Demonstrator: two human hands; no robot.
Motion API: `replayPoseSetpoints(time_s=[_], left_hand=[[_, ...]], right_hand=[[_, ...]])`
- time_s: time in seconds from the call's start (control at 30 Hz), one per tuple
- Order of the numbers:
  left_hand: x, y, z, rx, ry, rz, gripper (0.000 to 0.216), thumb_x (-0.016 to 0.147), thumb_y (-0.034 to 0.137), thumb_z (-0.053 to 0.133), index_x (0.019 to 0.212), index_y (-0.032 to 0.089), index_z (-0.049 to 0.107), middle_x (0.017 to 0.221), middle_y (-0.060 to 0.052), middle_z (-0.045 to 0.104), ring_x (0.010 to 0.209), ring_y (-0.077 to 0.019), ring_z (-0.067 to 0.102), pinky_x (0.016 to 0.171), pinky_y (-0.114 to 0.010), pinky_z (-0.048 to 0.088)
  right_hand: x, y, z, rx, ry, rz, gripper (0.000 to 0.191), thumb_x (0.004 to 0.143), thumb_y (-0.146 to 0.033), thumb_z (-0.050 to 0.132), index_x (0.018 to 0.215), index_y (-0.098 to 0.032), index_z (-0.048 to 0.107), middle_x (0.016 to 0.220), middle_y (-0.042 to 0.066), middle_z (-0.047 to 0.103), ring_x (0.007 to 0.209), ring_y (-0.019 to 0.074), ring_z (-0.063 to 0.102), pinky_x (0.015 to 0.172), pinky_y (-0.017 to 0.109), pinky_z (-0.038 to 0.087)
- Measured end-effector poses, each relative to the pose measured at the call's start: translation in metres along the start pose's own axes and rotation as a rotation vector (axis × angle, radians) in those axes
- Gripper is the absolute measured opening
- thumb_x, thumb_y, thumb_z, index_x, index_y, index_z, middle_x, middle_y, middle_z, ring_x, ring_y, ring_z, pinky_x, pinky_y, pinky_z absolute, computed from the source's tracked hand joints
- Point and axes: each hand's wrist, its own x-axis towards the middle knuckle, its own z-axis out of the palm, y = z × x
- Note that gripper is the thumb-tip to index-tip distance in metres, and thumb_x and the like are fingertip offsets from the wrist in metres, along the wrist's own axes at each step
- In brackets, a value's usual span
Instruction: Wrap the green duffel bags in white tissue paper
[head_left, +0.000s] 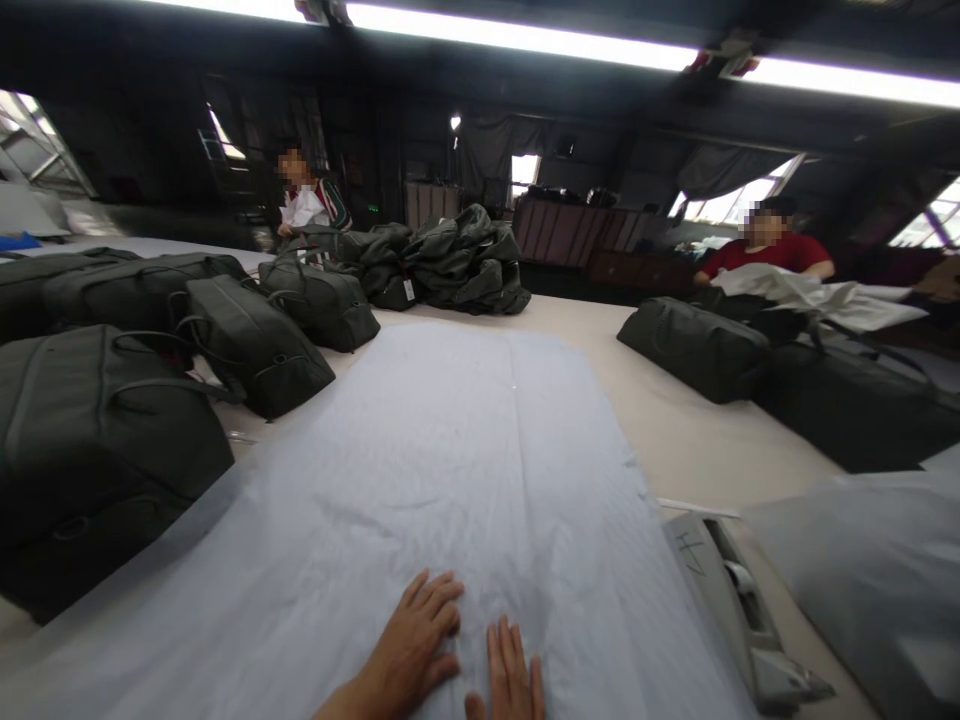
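Observation:
A large sheet of white tissue paper (pixel 450 470) lies spread flat on the long table, running away from me. My left hand (pixel 416 640) rests palm down on its near end, fingers stretched out and apart. My right hand (pixel 512 675) lies flat beside it, fingers straight and pointing forward, also pressing on the paper. Neither hand holds anything.
Dark olive bags (pixel 90 440) crowd the left side, with a heap of more bags (pixel 457 260) at the far end and others (pixel 697 345) on the right. A tape dispenser (pixel 739 600) and a grey plastic bag (pixel 877 580) lie at near right. Two people work at the far side.

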Motion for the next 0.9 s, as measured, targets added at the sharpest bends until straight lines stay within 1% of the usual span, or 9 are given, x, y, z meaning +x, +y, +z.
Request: replayPoseSetpoints(time_s=[0.1,0.2,0.27,0.37,0.47,0.53,0.63,0.73,0.9], left_hand=[[0.010,0.006,-0.007,0.007,0.031,-0.035,0.006,0.085,0.021,0.066,0.088,0.022,0.061,0.133,-0.003,0.059,0.135,-0.0253,0.044,0.118,-0.050,0.025],[0.007,0.011,-0.015,0.018,0.028,-0.031,0.003,0.089,0.024,0.063,0.090,0.022,0.062,0.133,-0.006,0.059,0.135,-0.0270,0.044,0.116,-0.052,0.027],[-0.007,0.016,-0.019,0.026,-0.010,-0.025,0.024,0.088,0.042,0.066,0.101,0.022,0.062,0.136,-0.009,0.056,0.134,-0.0302,0.044,0.114,-0.052,0.030],[-0.040,0.030,-0.019,0.040,-0.087,-0.021,0.068,0.070,0.070,0.072,0.116,0.022,0.059,0.137,-0.013,0.055,0.126,-0.0346,0.049,0.106,-0.050,0.038],[-0.065,0.050,-0.010,0.075,-0.178,-0.079,0.078,0.058,0.066,0.083,0.117,0.020,0.059,0.132,-0.013,0.057,0.118,-0.0356,0.053,0.100,-0.049,0.041],[-0.070,0.061,-0.002,0.103,-0.208,-0.168,0.067,0.059,0.052,0.088,0.111,0.019,0.061,0.128,-0.012,0.059,0.115,-0.0349,0.053,0.097,-0.048,0.041],[-0.067,0.068,0.005,0.113,-0.175,-0.274,0.042,0.068,0.036,0.086,0.099,0.021,0.062,0.119,-0.007,0.062,0.109,-0.0305,0.054,0.092,-0.045,0.042],[-0.062,0.065,0.008,0.085,-0.130,-0.263,0.023,0.076,0.026,0.080,0.088,0.022,0.061,0.112,-0.003,0.062,0.105,-0.0266,0.054,0.089,-0.042,0.041],[-0.062,0.062,0.003,0.100,-0.097,-0.209,0.009,0.084,0.015,0.066,0.087,0.020,0.059,0.106,-0.003,0.062,0.101,-0.0245,0.053,0.090,-0.040,0.039]], right_hand=[[0.003,-0.003,-0.014,0.050,-0.029,0.011,0.064,0.099,-0.053,0.025,0.155,-0.027,0.005,0.135,0.008,0.059,0.124,0.0285,0.056,0.103,0.050,0.040],[0.005,-0.006,-0.028,0.080,-0.068,0.005,0.063,0.099,-0.045,0.038,0.155,-0.028,0.014,0.145,0.004,0.050,0.134,0.0253,0.046,0.111,0.047,0.034],[0.008,-0.009,-0.038,0.088,-0.090,0.010,0.061,0.098,-0.041,0.043,0.153,-0.026,0.022,0.149,0.004,0.046,0.138,0.0245,0.041,0.115,0.045,0.030],[0.013,-0.014,-0.051,0.100,-0.140,0.038,0.054,0.098,-0.036,0.044,0.148,-0.021,0.034,0.151,0.004,0.042,0.142,0.0237,0.034,0.119,0.045,0.022],[0.019,-0.018,-0.062,0.101,-0.192,0.037,0.050,0.097,-0.033,0.043,0.145,-0.018,0.041,0.154,0.005,0.038,0.145,0.0230,0.028,0.121,0.044,0.017],[0.021,-0.020,-0.065,0.108,-0.203,0.044,0.048,0.097,-0.031,0.042,0.143,-0.018,0.043,0.154,0.005,0.038,0.145,0.0223,0.027,0.121,0.044,0.015],[0.022,-0.022,-0.066,0.125,-0.197,0.079,0.046,0.097,-0.028,0.039,0.142,-0.018,0.045,0.153,0.004,0.039,0.146,0.0208,0.026,0.122,0.044,0.014],[0.022,-0.025,-0.063,0.126,-0.190,0.098,0.046,0.097,-0.026,0.037,0.141,-0.017,0.046,0.152,0.004,0.041,0.146,0.0202,0.026,0.122,0.043,0.013],[0.021,-0.026,-0.061,0.100,-0.190,0.102,0.046,0.097,-0.025,0.036,0.140,-0.017,0.048,0.152,0.005,0.041,0.145,0.0207,0.027,0.121,0.045,0.016]])
